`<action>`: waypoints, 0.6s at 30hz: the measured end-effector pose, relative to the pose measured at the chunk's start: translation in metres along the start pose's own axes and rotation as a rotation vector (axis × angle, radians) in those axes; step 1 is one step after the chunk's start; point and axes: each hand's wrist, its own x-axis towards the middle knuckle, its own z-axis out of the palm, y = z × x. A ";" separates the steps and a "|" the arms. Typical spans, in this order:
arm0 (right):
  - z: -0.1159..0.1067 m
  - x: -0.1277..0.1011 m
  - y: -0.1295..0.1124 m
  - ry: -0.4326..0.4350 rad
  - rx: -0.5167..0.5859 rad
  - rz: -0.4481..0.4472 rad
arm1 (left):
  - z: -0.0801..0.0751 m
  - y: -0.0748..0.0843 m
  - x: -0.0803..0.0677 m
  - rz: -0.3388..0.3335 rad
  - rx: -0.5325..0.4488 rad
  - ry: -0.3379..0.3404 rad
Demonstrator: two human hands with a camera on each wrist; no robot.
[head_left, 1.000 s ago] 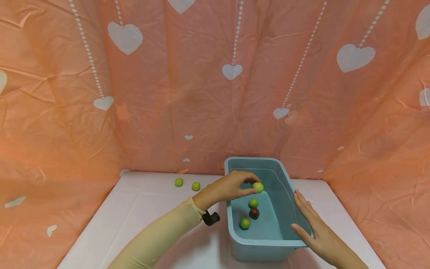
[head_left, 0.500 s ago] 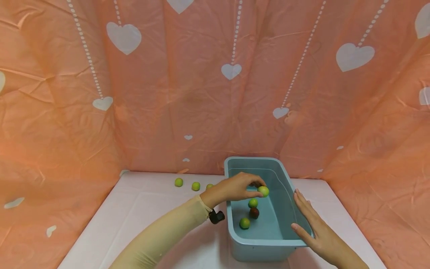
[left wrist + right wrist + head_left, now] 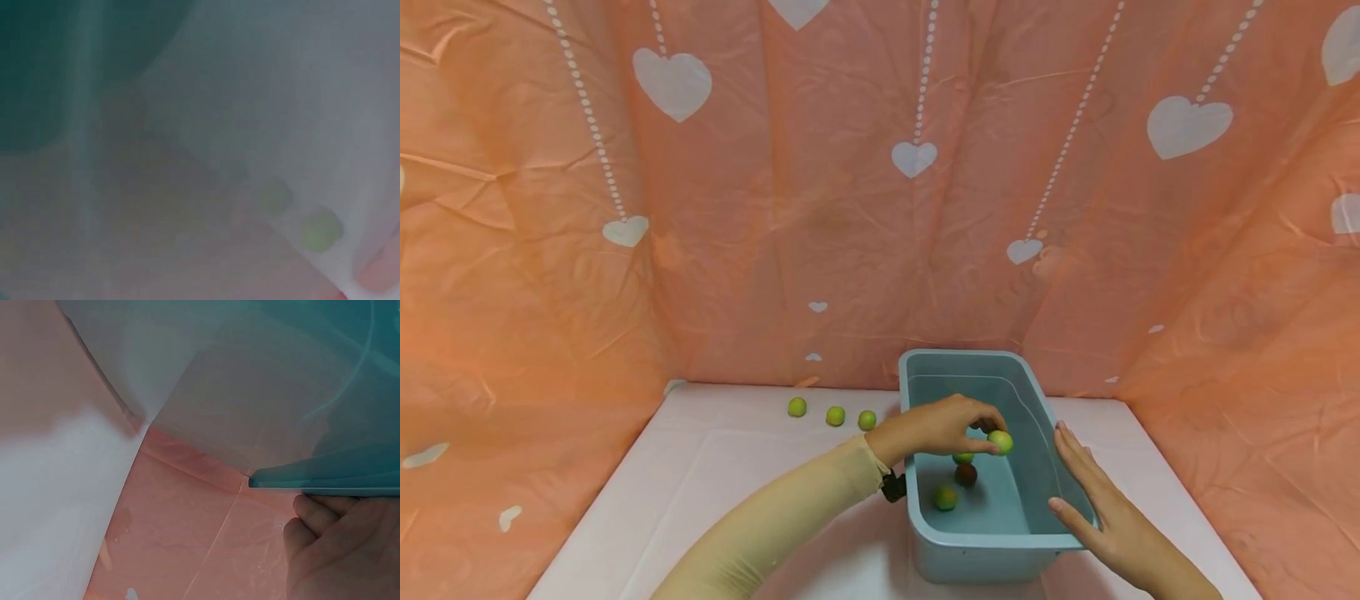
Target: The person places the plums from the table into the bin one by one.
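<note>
Three green balls [image 3: 835, 415] lined up on the white table [image 3: 715, 483], left hand [image 3: 942, 427] pinching a green ball [image 3: 1000, 442] over the blue tub [image 3: 992, 546], fingers curled round it, right hand [image 3: 1101, 508] flat, fingers straight, pressing the tub's right wall.

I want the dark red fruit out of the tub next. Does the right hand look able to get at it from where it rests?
Probably yes. The right hand lies flat along the tub's right rim, and the open-topped tub leaves the dark red fruit uncovered. The left hand, pinching a green fruit, hovers just above and might crowd the reach.
</note>
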 end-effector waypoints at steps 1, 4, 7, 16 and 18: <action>0.000 0.000 0.000 0.000 -0.001 0.000 | 0.001 -0.001 0.001 0.003 0.000 -0.005; -0.001 0.000 0.000 0.000 -0.004 -0.001 | 0.002 -0.003 0.003 0.013 0.007 -0.023; -0.001 0.000 0.001 0.010 -0.025 -0.014 | 0.004 -0.003 0.005 0.020 0.047 -0.059; 0.000 0.000 0.001 0.035 -0.069 -0.052 | 0.012 -0.003 0.008 0.041 0.207 -0.188; 0.000 -0.001 0.001 0.038 -0.075 -0.060 | 0.014 -0.003 0.008 0.030 0.213 -0.213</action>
